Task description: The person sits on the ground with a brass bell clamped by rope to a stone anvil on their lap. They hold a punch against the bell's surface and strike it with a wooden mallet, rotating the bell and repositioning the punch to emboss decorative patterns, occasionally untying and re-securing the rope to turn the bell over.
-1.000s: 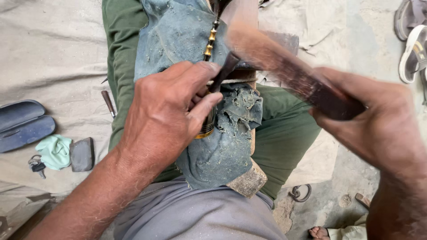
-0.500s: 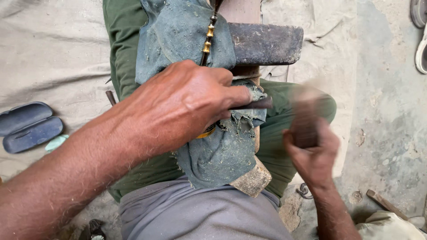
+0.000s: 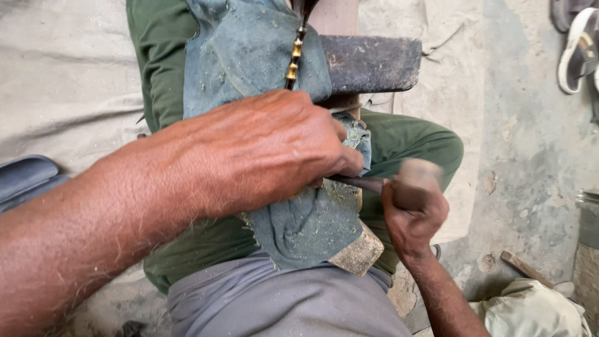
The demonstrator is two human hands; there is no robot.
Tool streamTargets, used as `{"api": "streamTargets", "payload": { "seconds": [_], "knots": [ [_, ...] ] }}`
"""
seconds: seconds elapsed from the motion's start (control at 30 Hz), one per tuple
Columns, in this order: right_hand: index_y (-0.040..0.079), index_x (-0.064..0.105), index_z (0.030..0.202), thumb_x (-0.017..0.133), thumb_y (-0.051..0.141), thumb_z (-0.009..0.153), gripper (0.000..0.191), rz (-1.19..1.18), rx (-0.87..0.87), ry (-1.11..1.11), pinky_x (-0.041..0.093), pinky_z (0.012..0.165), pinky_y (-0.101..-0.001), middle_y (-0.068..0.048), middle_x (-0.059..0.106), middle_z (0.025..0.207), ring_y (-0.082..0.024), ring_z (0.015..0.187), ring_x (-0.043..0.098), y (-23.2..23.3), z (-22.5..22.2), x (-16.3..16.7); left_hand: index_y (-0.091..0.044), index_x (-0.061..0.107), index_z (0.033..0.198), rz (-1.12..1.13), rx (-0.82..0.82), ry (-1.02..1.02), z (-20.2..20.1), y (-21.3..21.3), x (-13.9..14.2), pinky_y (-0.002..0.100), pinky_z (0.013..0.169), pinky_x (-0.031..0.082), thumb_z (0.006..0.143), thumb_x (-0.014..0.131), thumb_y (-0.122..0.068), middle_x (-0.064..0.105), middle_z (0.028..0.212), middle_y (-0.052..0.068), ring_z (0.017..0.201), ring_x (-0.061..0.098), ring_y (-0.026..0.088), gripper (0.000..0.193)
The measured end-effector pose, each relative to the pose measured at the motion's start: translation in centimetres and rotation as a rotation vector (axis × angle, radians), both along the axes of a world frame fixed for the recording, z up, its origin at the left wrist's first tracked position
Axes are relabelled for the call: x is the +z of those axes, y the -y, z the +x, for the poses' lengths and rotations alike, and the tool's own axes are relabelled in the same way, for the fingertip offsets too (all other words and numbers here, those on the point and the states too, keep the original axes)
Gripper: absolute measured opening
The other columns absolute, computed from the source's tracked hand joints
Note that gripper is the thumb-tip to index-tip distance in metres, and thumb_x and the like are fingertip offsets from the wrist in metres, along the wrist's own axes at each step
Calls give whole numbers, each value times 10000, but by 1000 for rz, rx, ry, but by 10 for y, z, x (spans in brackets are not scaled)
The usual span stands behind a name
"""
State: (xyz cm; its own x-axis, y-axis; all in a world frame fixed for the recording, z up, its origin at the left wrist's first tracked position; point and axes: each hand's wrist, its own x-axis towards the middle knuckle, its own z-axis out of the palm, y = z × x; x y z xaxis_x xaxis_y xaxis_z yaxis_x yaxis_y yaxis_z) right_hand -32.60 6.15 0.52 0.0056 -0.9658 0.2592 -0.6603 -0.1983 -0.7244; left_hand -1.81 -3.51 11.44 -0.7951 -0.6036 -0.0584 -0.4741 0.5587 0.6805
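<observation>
Floor [image 3: 524, 143] of grey concrete on the right, pale cloth sheet [image 3: 68, 93] on the left. Person seated on it, green trousers [image 3: 405, 140] across the frame, grey garment [image 3: 274, 306] at lower centre. Dusty blue cloth [image 3: 249, 50] draped over the lap, speckled with fine filings. Dark flat block [image 3: 371, 62] lies above the hands, partly under the cloth. Worn wooden block [image 3: 357, 253] juts from beneath the cloth's lower edge.

Left hand [image 3: 268, 150]: closed, fingers curled down onto the cloth, pinching a dark slender tool [image 3: 362, 183] that pokes out to the right.

Right hand [image 3: 412, 215]: closed in a fist around a blurred handle [image 3: 418, 181], just beside the tool's free end; contact cannot be told.

String of brass beads [image 3: 294, 56] runs down the cloth above the left hand. Sandal [image 3: 577, 50] at upper right, well apart. Dark blue case [image 3: 25, 178] at left edge.
</observation>
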Motion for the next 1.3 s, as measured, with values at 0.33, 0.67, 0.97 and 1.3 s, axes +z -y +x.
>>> {"api": "streamTargets", "payload": {
  "seconds": [0.33,0.67,0.97,1.3],
  "knots": [
    [67,575,1187,759,-159,939,382,-111,67,382,576,897,-336,-97,628,1048,-193,990,645,13,-12,2,-148,719,1231,-232,349,-471,28,-23,1,319,617,586,911,791,-121,691,853,29,719,682,194,329],
    [86,576,1257,770,-5,883,431,214,444,223,678,776,-308,-52,673,997,-150,923,717,74,-6,126,24,611,1146,-125,1093,-648,-10,-97,-54,242,745,660,971,839,-57,720,983,77,868,764,104,298],
    [-110,649,1211,778,-71,875,362,-161,518,-911,562,688,-391,-233,670,924,-291,778,675,98,67,210,13,607,1110,-208,1211,-616,-23,-100,-56,242,735,653,970,863,-72,707,945,75,822,744,109,304],
    [-24,684,1156,760,1,906,263,21,574,-1088,561,689,-402,-158,698,845,-236,736,689,115,76,219,14,667,1149,-244,1027,-522,-12,-83,-37,292,705,605,933,857,-80,713,970,107,830,747,171,303]
  ]
}}
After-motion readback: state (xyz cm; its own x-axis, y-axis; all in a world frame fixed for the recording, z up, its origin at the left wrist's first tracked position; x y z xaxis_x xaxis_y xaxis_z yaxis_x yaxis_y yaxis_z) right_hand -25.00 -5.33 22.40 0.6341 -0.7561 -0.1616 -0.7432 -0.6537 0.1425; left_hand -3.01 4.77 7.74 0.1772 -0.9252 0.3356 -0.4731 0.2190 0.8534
